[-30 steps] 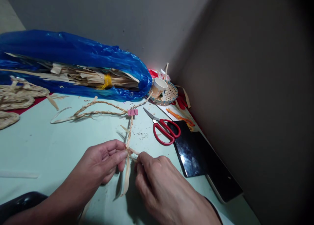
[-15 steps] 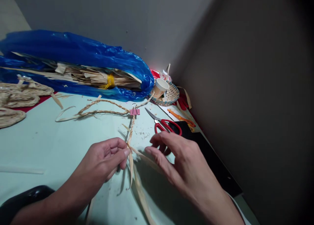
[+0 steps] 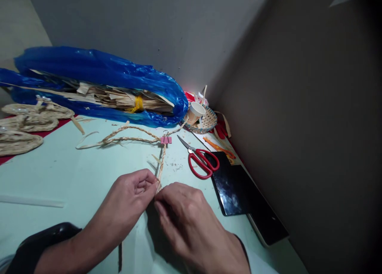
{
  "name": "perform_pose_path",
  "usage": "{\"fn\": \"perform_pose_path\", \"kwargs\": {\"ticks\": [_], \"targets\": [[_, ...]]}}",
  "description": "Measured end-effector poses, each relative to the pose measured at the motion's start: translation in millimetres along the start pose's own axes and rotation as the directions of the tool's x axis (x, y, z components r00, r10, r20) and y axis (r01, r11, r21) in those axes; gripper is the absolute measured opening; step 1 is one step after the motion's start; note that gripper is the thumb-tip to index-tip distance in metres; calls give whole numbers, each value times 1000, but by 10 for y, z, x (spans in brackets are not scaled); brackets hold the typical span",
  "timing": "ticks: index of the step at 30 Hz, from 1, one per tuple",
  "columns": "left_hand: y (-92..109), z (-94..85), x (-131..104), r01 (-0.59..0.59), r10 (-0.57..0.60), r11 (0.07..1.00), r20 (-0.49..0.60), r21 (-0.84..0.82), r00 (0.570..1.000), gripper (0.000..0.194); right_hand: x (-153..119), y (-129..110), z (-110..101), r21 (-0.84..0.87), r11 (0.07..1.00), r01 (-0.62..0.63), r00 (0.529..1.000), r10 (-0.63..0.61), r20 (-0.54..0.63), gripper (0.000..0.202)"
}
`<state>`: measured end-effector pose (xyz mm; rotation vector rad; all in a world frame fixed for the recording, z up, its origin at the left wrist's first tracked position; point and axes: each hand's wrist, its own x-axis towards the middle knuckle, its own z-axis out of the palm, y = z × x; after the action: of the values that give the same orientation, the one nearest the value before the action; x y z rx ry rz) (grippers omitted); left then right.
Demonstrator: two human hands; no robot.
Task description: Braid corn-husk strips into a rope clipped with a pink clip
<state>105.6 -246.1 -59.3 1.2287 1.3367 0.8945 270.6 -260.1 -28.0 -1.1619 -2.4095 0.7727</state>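
A braided straw cord (image 3: 163, 158) runs down from a pink binder clip (image 3: 166, 140) on the pale green table. My left hand (image 3: 134, 192) pinches its lower end between thumb and fingers. Close against it, my right hand (image 3: 185, 214) is closed at the same spot, its fingertips by the loose strands, which it mostly hides. Beyond the clip, a looped length of braid (image 3: 131, 133) lies to the left. Red-handled scissors (image 3: 203, 160) rest, blades apart, to the right of the cord.
A blue plastic bag (image 3: 98, 65) holding a bundle of dry straw (image 3: 119, 98) lies at the back. Woven straw pieces (image 3: 36, 120) sit at left. A paper cup (image 3: 196, 111) leans in a small basket (image 3: 209, 120). Dark flat devices (image 3: 238, 190) lie at right.
My right hand has moved left and down from an open pose beside the cord and closed at the braid's end. My left hand keeps its pinch. The view has shifted slightly.
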Motion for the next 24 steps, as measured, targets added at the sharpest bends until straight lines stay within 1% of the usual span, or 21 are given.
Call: {"fn": "perform_pose_path", "kwargs": {"ticks": [2, 5, 7, 8, 10, 11, 13, 14, 15, 16, 17, 18, 20, 22, 24], "targets": [[-5, -11, -4, -12, 13, 999, 21, -43, 1000, 20, 5, 7, 107, -118, 991, 70, 998, -70, 3, 19], [-13, -22, -7, 12, -6, 994, 49, -111, 999, 22, 6, 28, 212, -272, 950, 156, 987, -160, 7, 24], [-27, -32, -5, 25, -17, 992, 71, -126, 997, 24, 4, 42, 223, -293, 940, 173, 984, -181, -1, 27], [-35, -38, -3, 23, -13, 991, 75, -128, 997, 25, 3, 47, 208, -274, 944, 184, 981, -194, -8, 24], [-47, -52, 0, 4, 5, 991, 67, -131, 998, 23, 5, 53, 146, -186, 965, 185, 978, -199, -64, 18], [-47, -60, -1, 0, 8, 991, 59, -135, 998, 22, 9, 55, 106, -121, 981, 150, 978, -165, -129, 19], [-33, -70, -9, 11, -6, 991, 40, -137, 999, 21, 27, 63, 33, 41, 999, 24, 967, -13, -254, 19], [-22, -72, -15, 19, -14, 990, 35, -142, 999, 20, 41, 69, 9, 131, 991, -41, 961, 75, -266, 20], [-10, -72, -21, 27, -23, 988, 28, -153, 999, 20, 57, 76, -3, 209, 974, -89, 960, 139, -241, 20], [1, -69, -26, 32, -28, 986, 22, -164, 999, 19, 75, 83, -4, 271, 956, -116, 967, 171, -189, 20], [10, -66, -29, 30, -28, 985, 14, -172, 1000, 19, 92, 90, 6, 314, 941, -128, 976, 176, -130, 19], [16, -62, -31, 21, -20, 984, 11, -174, 1000, 18, 108, 96, 22, 344, 930, -129, 982, 167, -82, 21], [22, -55, -31, -13, 12, 988, -8, -152, 1000, 16, 127, 109, 56, 382, 917, -116, 987, 148, -56, 24], [27, -54, -35, -50, 49, 995, -18, -85, 999, 15, 132, 130, 68, 421, 902, -98, 991, 129, -46, 25], [33, -62, -49, -86, 86, 996, -5, 16, 996, 16, 130, 164, 50, 456, 886, -78, 995, 95, -15, 27]]}}
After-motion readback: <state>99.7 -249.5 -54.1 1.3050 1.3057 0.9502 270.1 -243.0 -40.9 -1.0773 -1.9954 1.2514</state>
